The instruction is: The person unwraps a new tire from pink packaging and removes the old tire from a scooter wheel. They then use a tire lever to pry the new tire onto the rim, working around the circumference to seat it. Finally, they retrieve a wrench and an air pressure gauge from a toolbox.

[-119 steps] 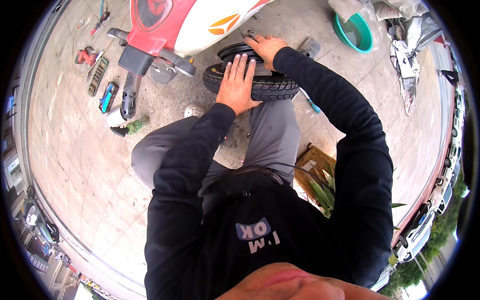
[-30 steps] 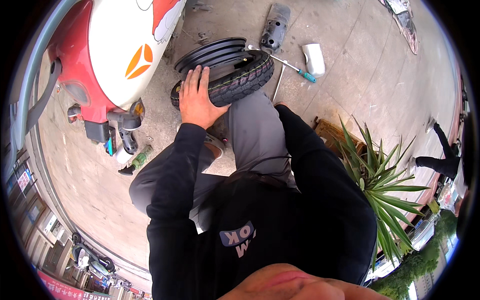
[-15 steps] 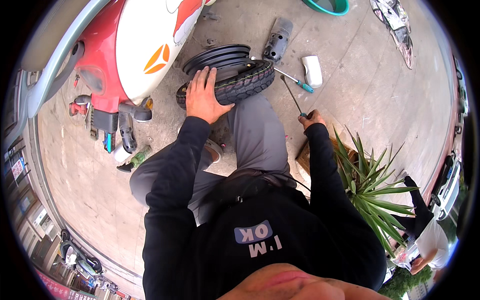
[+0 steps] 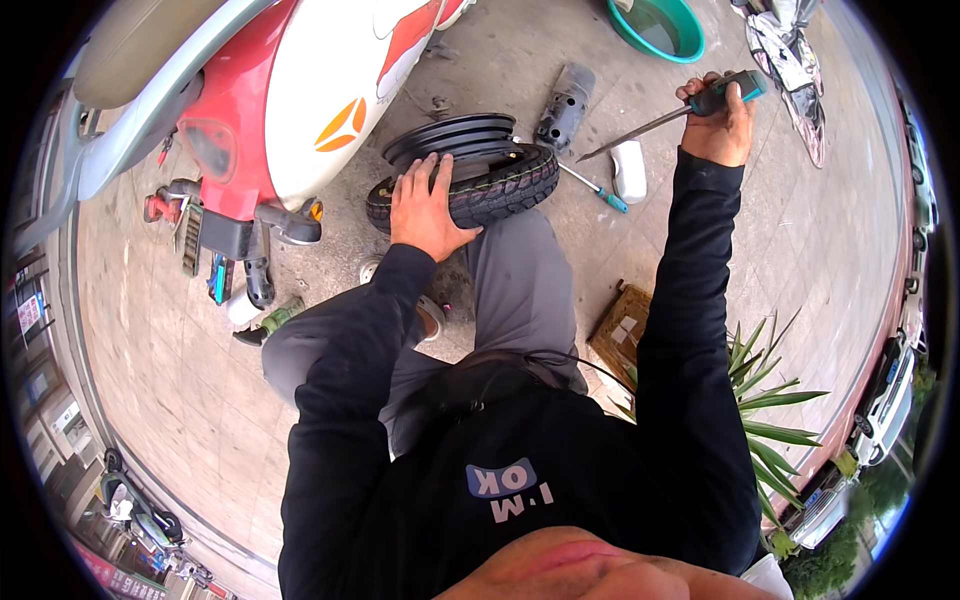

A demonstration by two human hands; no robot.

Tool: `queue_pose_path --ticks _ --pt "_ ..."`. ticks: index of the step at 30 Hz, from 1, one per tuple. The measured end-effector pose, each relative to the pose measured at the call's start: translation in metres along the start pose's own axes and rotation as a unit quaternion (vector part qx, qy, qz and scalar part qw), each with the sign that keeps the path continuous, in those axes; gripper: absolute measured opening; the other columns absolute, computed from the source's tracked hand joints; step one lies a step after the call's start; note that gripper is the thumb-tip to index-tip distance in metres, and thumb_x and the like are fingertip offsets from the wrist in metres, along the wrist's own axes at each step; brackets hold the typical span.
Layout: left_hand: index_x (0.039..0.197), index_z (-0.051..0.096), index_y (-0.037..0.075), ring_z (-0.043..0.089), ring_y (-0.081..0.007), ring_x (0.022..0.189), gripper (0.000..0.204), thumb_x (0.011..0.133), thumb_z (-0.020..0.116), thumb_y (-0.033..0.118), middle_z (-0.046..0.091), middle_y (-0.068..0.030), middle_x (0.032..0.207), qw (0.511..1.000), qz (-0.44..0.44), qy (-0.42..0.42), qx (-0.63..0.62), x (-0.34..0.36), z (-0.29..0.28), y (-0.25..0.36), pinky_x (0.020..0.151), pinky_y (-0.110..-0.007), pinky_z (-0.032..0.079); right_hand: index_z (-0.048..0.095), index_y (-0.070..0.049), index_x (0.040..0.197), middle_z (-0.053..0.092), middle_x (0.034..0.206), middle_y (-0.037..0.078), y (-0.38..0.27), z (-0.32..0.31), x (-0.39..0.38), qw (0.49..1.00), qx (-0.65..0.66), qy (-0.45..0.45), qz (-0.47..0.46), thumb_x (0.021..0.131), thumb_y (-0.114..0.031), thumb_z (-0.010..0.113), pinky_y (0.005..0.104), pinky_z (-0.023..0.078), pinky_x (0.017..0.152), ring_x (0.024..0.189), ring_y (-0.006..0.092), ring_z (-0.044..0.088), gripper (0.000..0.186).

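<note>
My left hand (image 4: pixel 421 205) grips a black tyre (image 4: pixel 505 195) with a black rim (image 4: pixel 445 135) in its upper part, fingers over the near sidewall; the tyre leans on my grey-trousered leg (image 4: pixel 510 300). Up at the right, my right hand (image 4: pixel 718 125) is closed round the teal-and-black handle (image 4: pixel 740 92) of a long screwdriver, its shaft (image 4: pixel 640 130) pointing down-left toward the ground beside the tyre. Another teal-handled screwdriver (image 4: pixel 605 198) lies right of the tyre, near a white plastic piece (image 4: pixel 628 170) and a dark perforated cover (image 4: pixel 562 110).
A red-and-white scooter (image 4: pixel 320 90) stands upper left, with scattered tools (image 4: pixel 188 228) and a green bottle (image 4: pixel 282 315) beside it. A teal basin (image 4: pixel 680 45), silvery crumpled material (image 4: pixel 790 70), a wooden box (image 4: pixel 618 330) and a spiky plant (image 4: pixel 770 420) are at the right. Vehicles (image 4: pixel 880 385) line the edge.
Four seconds ago both hands were on the wheel. My right hand has since taken up the screwdriver from low at the right and raised it. My left hand stays on the tyre.
</note>
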State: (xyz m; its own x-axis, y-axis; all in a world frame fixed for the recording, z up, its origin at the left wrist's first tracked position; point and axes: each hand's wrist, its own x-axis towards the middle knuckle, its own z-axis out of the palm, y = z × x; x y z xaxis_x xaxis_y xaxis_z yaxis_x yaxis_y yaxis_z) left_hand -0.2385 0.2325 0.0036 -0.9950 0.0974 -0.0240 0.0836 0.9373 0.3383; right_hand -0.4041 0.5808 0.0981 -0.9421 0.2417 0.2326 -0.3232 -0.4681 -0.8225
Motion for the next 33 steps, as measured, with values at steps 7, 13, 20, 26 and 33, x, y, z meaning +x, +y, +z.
queue_pose_path --ticks 7,13,20,26,33 --pt "0.154 0.034 0.012 0.035 -0.0354 0.142 0.116 0.059 0.093 0.040 0.038 -0.0125 0.152 1.000 -0.002 0.005 -0.018 -0.007 0.000 0.000 0.118 -0.050 0.032 0.044 -0.007 0.110 0.057 0.086 0.014 0.049 0.001 0.037 0.998 0.010 0.053 0.042 0.102 -0.021 0.056 0.0415 0.044 0.061 0.070 0.0257 0.055 0.020" --pt "0.154 0.034 0.011 0.034 -0.0350 0.143 0.116 0.059 0.092 0.042 0.039 -0.0137 0.152 1.000 0.003 0.009 -0.022 -0.008 0.004 -0.001 0.119 -0.050 0.030 0.046 -0.011 0.102 0.054 0.082 0.012 0.066 -0.006 0.041 0.990 0.053 0.075 0.109 0.103 -0.031 0.050 0.0405 0.039 0.062 0.072 0.0258 0.051 0.021" --pt "0.154 0.034 0.010 0.035 -0.0348 0.143 0.117 0.058 0.092 0.041 0.039 -0.0139 0.152 1.000 0.001 0.012 -0.029 -0.007 0.002 -0.002 0.119 -0.050 0.030 0.045 -0.014 0.102 0.054 0.076 0.011 0.147 -0.035 0.039 0.970 0.031 0.138 0.196 0.100 -0.031 0.049 0.0427 0.041 0.057 0.065 0.0271 0.053 0.018" --pt "0.154 0.034 0.010 0.035 -0.0360 0.142 0.117 0.058 0.092 0.042 0.039 -0.0145 0.151 0.999 0.006 0.020 -0.034 -0.011 0.007 -0.001 0.119 -0.050 0.030 0.048 -0.007 0.107 0.055 0.075 0.011 0.181 0.008 0.062 0.967 -0.026 0.002 0.254 0.100 -0.027 0.056 0.0408 0.044 0.055 0.063 0.0254 0.055 0.022" --pt "0.153 0.036 0.008 0.038 -0.0384 0.140 0.113 0.058 0.091 0.038 0.042 -0.0171 0.149 0.999 0.005 0.033 -0.033 -0.022 0.014 -0.002 0.117 -0.049 0.034 0.045 -0.016 0.099 0.047 0.064 0.001 0.197 0.112 0.026 0.933 -0.122 -0.139 0.308 0.096 -0.023 0.066 0.0298 0.034 0.042 0.049 0.0119 0.046 0.022"
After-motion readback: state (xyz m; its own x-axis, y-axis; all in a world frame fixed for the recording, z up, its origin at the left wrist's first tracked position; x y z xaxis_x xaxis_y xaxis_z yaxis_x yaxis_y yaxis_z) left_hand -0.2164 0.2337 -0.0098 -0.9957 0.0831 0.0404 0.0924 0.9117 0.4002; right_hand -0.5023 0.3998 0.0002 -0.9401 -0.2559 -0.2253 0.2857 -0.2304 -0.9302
